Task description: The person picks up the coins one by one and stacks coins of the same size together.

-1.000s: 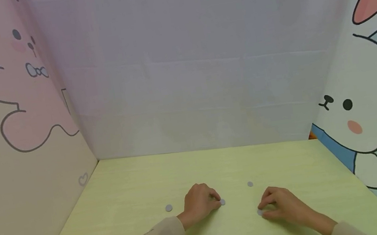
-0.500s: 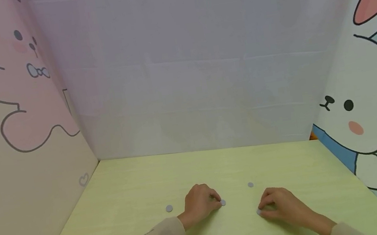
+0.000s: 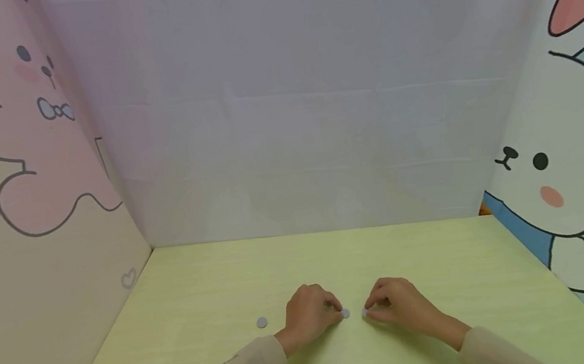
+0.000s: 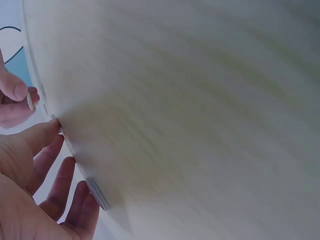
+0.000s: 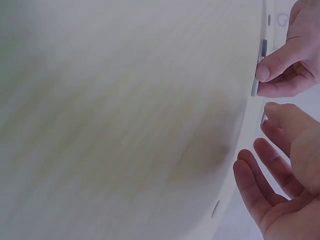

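Observation:
In the head view my left hand (image 3: 311, 312) is bent at mid-table, its thumb and index finger pinching the edge of a small grey coin-like disc (image 3: 346, 313). Just to the right, my right hand (image 3: 401, 303) pinches a second grey disc (image 3: 365, 312) by thumb and fingertip, leaving a narrow gap between the two. The right wrist view shows my right hand's other fingers (image 5: 250, 182) loosely spread and its disc (image 5: 263, 116) partly hidden. A short stack of thin grey discs (image 4: 97, 194) is near the little-finger side of my left hand in the left wrist view.
Left of my left hand, a grey disc (image 3: 262, 322) lies on the pale yellow table (image 3: 216, 281). Another disc (image 5: 216, 209) shows beyond my right hand's fingers in the right wrist view. A white back panel (image 3: 287, 113) and printed side panels enclose the table.
My right hand has moved left and slightly away from me with its disc, nearing my left hand. It now covers the spot where a loose disc showed. My left hand has stayed in place.

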`<state>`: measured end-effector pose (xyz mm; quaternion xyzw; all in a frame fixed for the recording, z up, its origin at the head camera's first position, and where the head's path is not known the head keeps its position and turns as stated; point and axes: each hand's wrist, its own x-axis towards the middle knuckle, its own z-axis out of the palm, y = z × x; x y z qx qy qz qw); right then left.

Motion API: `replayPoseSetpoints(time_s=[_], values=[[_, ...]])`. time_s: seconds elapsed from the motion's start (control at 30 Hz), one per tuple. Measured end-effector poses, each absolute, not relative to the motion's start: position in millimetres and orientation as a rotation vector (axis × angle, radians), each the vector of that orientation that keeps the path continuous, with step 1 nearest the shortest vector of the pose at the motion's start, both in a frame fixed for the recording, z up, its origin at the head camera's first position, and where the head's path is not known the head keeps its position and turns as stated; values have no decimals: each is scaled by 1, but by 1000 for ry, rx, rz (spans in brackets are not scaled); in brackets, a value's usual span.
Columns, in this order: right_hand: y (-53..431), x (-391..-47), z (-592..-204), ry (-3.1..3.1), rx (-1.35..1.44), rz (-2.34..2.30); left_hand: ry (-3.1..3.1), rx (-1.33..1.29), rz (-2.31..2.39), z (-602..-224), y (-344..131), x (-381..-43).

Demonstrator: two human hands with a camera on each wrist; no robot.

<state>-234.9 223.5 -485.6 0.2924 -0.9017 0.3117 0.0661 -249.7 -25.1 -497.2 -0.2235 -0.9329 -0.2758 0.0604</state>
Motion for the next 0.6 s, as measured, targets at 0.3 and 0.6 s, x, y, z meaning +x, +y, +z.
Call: replayPoseSetpoints(time_s=[0.3,0.6], values=[[198,-245,-486,-2711,910,988,-2802,-694,-836,-496,-24,-250],[188,-250,-489,-2726,926,919,-2804,-684,-841,-500,-25,-251]])
